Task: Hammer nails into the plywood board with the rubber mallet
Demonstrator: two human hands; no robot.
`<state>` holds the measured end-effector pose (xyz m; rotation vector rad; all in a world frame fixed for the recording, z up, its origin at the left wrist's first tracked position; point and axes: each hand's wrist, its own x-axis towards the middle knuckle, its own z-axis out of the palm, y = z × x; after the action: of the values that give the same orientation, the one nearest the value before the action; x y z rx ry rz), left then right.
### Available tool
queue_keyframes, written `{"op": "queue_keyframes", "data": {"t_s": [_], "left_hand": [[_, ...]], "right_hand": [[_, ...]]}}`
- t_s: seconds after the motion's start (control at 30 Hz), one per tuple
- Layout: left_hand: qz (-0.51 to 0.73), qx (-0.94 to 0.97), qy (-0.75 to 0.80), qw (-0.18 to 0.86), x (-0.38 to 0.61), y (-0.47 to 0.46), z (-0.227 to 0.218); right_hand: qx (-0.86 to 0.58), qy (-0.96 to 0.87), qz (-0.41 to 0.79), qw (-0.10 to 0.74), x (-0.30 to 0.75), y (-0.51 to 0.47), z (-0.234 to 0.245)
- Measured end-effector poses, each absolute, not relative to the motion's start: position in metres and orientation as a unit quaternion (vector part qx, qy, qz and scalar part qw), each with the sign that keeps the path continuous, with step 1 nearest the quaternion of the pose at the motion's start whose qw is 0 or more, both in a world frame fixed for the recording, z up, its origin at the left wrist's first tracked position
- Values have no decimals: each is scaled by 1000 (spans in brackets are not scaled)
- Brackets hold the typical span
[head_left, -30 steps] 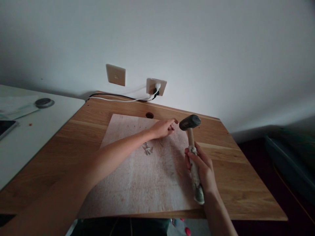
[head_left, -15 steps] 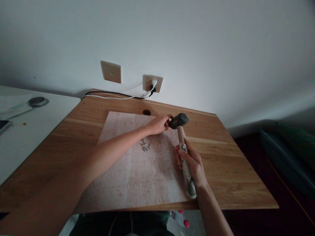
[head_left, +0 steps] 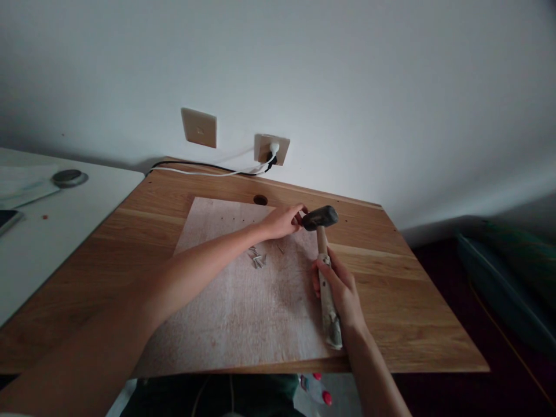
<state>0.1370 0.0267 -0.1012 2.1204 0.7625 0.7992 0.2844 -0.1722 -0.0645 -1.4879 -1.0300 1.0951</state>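
Observation:
My right hand is wrapped round the wooden handle of a hammer, whose dark metal head points toward my left fingertips. At the far right corner of a pale board, my left hand has its fingers bent in a pinch, right beside the hammer head. What those fingers hold, if anything, is too small and hidden to make out. Several loose nails lie in a small pile on the board, below my left forearm. A row of small dark spots runs along the board's far edge.
Beneath the board is a wooden desk with a round cable hole. Cables run along its back to a wall socket. A white table stands at left; a blue cushion lies at right.
The hammer has shifted slightly, its head a little lower and further right. My left hand stays at the board's far right corner. The view has moved a little.

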Motion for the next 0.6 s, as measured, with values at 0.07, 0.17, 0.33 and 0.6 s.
{"op": "queue_keyframes", "data": {"t_s": [0.07,0.17,0.33,0.6], "left_hand": [[310,826,293,369,137,27,-101],[308,825,298,369,137,28,-103],[310,824,286,378,136,30,-109],[308,823,287,382,136,29,-107]], "right_hand": [[-619,-401,464,491,286,-169,-61],[-611,-355,459,537,286,-163,-51],[-533,-350,442,631,287,-150,-35],[-515,-366,493,598,289,-148,-54]]}}
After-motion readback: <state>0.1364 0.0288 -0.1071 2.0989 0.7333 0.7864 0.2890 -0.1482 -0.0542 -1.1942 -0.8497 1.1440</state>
